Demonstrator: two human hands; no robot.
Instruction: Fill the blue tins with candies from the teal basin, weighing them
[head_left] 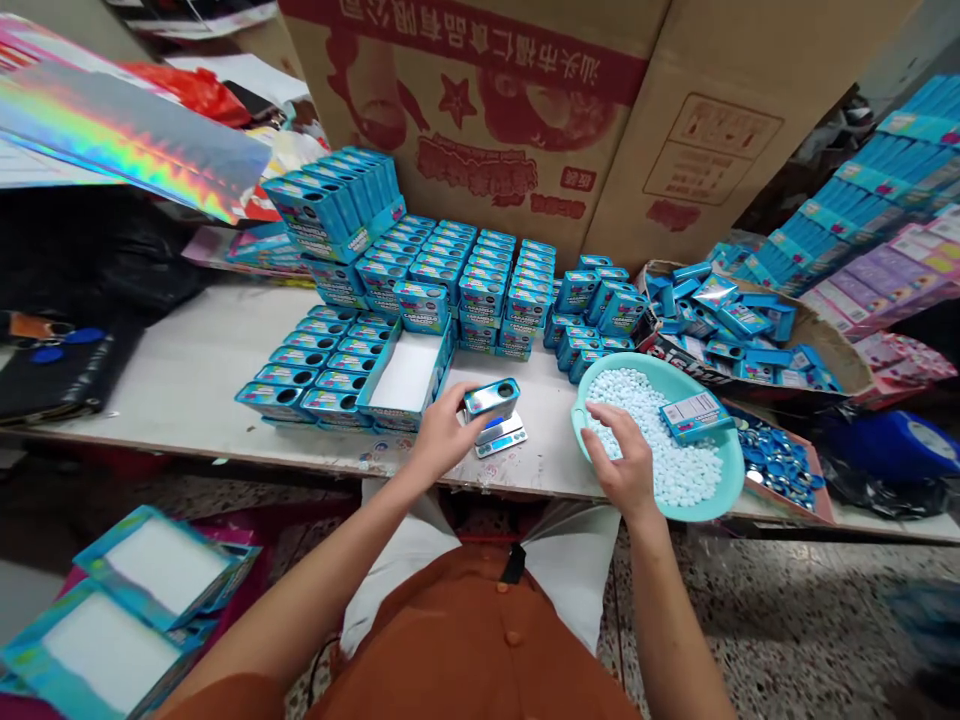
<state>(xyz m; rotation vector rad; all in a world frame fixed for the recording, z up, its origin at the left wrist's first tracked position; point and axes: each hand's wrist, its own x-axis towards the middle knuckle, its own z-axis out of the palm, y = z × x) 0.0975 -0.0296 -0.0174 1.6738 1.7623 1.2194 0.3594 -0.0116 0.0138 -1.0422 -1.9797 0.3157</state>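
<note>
My left hand (448, 432) is closed round a small blue candy tin (493, 398), which has a dark round hole in its top. The tin is at a small digital scale (502, 437); whether it rests on the scale I cannot tell. My right hand (622, 455) is over a turquoise basin (731, 480) of pale blue candies (686, 470), fingers apart and curved, with nothing visible in them. Another blue tin (696, 416) lies tilted on the candies at the basin's right side.
Left of the scale, a display box (409, 372) stands beside rows of tins (311, 365). More tins are stacked behind, before a large carton (480, 130). An open carton of loose tins (832, 340) and a tray of blue caps (780, 465) are right. Folded boxes (112, 640) lie lower left.
</note>
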